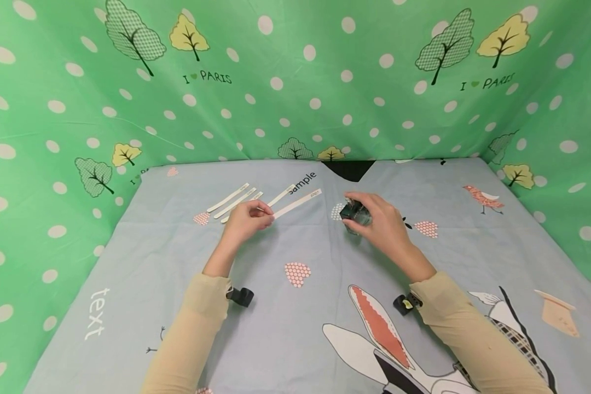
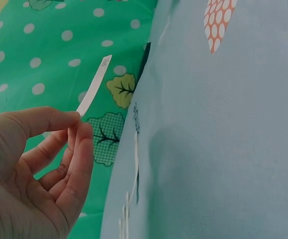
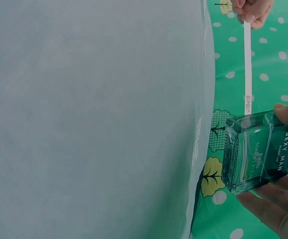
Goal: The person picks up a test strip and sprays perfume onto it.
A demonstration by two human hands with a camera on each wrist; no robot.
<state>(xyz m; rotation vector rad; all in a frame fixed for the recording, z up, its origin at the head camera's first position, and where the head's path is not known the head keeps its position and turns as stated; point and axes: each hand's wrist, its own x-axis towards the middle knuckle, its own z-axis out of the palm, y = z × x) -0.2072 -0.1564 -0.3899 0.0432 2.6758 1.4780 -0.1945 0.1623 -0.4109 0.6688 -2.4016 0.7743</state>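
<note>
Between thumb and fingertips, my left hand [image 1: 248,220] pinches one end of a white perfume test strip [image 1: 297,203]; the printed end points up and right, toward the bottle. In the left wrist view the strip [image 2: 95,85] is raised above the cloth. My right hand [image 1: 381,221] grips a dark green glass perfume bottle [image 1: 357,213], thumb on one side and fingers on the other. The lettering "SEXY MAN" shows on the bottle [image 3: 258,154] in the right wrist view. Several more strips [image 1: 228,197] lie on the cloth beyond the left hand.
A grey-blue printed cloth [image 1: 276,323] covers the table, with hearts, a rabbit and a bird on it. Green dotted curtains [image 1: 295,82] stand round the back and sides. Each wrist wears a small black camera [image 1: 243,296].
</note>
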